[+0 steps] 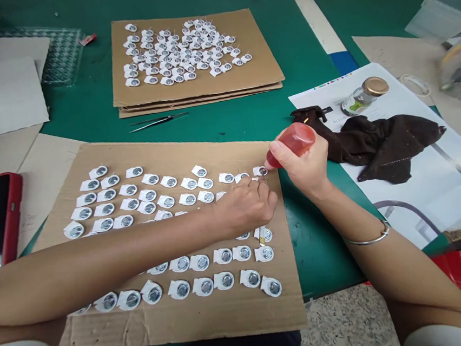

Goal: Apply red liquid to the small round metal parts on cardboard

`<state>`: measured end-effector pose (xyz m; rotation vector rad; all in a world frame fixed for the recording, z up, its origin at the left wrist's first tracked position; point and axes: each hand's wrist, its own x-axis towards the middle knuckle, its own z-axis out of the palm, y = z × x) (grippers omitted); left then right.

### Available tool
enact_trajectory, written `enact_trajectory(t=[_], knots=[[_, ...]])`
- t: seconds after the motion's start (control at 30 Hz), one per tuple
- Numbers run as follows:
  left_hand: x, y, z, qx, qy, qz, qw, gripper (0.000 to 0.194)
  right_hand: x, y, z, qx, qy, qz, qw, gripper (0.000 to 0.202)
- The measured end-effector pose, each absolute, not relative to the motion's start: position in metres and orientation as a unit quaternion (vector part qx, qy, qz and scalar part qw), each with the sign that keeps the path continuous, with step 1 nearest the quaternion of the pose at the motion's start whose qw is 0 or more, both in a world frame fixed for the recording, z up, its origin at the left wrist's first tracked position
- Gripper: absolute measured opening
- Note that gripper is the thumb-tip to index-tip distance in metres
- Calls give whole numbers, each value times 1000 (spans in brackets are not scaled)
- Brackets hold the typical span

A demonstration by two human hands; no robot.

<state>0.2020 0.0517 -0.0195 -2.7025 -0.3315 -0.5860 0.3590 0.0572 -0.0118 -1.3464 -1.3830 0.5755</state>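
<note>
My right hand [305, 160] is wrapped round a red translucent bottle [295, 140], tilted with its lower end over the top right corner of the near cardboard sheet [180, 330]. Below that end lies a small white tag with a round metallic disc [260, 171]. Close beside it, my left hand [246, 207] is closed with its knuckles up; a thin piece with a brassy end [262, 240] shows beneath it, and the fingertips are hidden. Several more white tags with discs lie in rows on the cardboard, some covered by my left forearm.
Behind lie dark tweezers [159, 121] and stacked cardboard [198, 92] bearing several tags. On the right are a brown cloth [390, 141], printed paper [432, 197] and a gold-lidded jar [364, 96]. A red-cased phone [10, 216] sits at the left.
</note>
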Motion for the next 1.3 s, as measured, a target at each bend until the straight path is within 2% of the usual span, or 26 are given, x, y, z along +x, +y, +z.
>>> enact_trajectory(t=[0.23, 0.7, 1.3], knots=[[202, 50, -20, -956, -122, -203, 176, 20, 361, 57, -13, -569, -600, 213, 521, 21], [203, 52, -19, -957, -120, -209, 164, 24, 363, 57, -11, -584, -626, 159, 492, 28], [203, 52, -17, -954, -119, -213, 172, 23, 363, 57, -13, -588, -613, 174, 498, 27]])
